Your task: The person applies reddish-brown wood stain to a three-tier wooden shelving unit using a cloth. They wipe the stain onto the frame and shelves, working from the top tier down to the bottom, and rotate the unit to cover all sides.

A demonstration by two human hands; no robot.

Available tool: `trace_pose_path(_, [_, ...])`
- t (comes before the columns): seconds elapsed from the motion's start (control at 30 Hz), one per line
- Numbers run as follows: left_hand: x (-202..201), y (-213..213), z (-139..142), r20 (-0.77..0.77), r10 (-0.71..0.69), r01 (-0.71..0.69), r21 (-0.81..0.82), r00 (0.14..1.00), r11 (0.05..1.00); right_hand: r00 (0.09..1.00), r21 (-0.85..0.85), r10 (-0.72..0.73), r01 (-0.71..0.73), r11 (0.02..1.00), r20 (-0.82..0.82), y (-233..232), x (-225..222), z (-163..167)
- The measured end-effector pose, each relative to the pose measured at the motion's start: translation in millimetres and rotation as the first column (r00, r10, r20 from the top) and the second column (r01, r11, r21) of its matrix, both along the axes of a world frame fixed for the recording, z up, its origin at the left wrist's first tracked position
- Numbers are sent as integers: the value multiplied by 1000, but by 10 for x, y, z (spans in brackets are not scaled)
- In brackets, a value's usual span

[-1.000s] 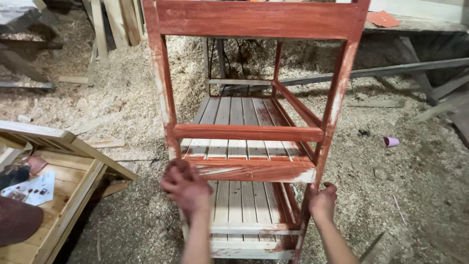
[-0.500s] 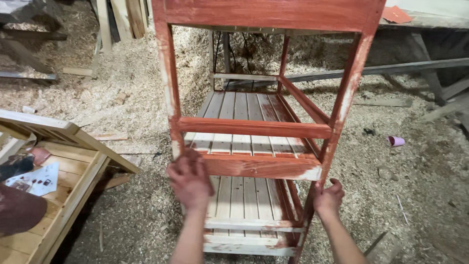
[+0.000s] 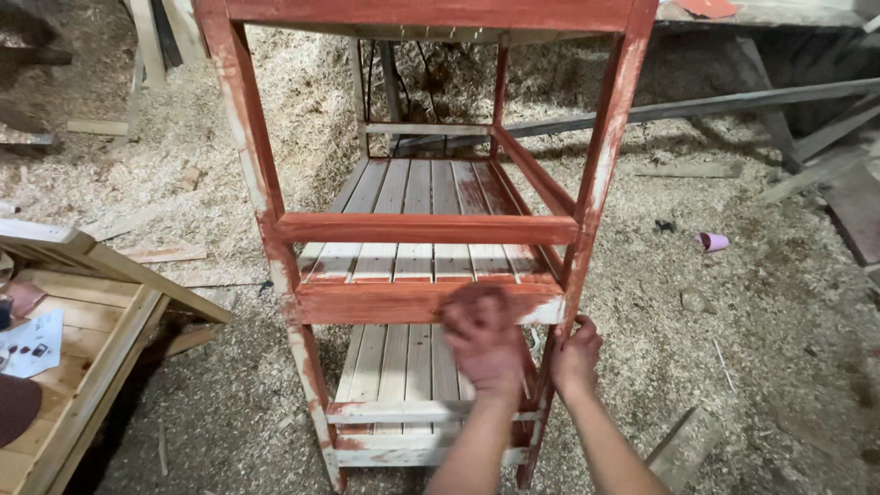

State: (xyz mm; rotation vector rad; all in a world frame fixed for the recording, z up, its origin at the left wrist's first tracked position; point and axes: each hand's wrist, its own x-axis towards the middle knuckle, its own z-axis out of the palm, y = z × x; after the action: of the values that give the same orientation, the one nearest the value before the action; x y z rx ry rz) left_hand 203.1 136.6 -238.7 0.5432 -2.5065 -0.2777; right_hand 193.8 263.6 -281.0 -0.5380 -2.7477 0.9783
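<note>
A tall wooden rack (image 3: 417, 229), stained red with bare patches on its posts, stands on a floor (image 3: 733, 348) covered in sawdust. It has slatted shelves, pale in the middle and red at the edges. The left hand (image 3: 481, 341) is pressed against the red front rail of the middle shelf, near its right end; it is blurred, the fingers curled down, and whether they hold anything cannot be told. The right hand (image 3: 575, 356) wraps its fingers round the front right post just below that rail.

At the left edge lies a pale wooden frame (image 3: 87, 321), and on it a white sheet of paper (image 3: 32, 344) with small dark marks. A small purple cup (image 3: 712, 242) lies on its side in the sawdust, well to the right of the rack. Long planks (image 3: 733, 101) lean and lie behind the rack on the right. Open floor spreads to the right of the rack; the left is narrower, hemmed by the frame.
</note>
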Motion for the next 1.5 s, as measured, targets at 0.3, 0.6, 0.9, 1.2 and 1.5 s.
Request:
trace_pose_path(0.3, [105, -1014, -124, -122, -273, 290, 152, 954, 945, 987, 55, -69, 62, 997, 148, 156, -70, -63])
trace_pose_path(0.6, [359, -2550, 76, 0, 1, -1, 54, 1000, 999, 965, 70, 10, -29, 997, 264, 206, -108, -101])
trace_pose_path(0.9, [217, -1879, 83, 47, 234, -227, 485, 971, 844, 944, 53, 108, -131, 990, 311, 195, -147, -63])
trace_pose_path(1.2, [18, 167, -109, -49, 74, -69, 109, 996, 992, 958, -50, 189, -182, 982, 215, 266, -205, -62])
trace_pose_path(1.5, [85, -361, -105, -127, -382, 350, -217, 915, 911, 932, -180, 168, -115, 977, 321, 494, -368, 144])
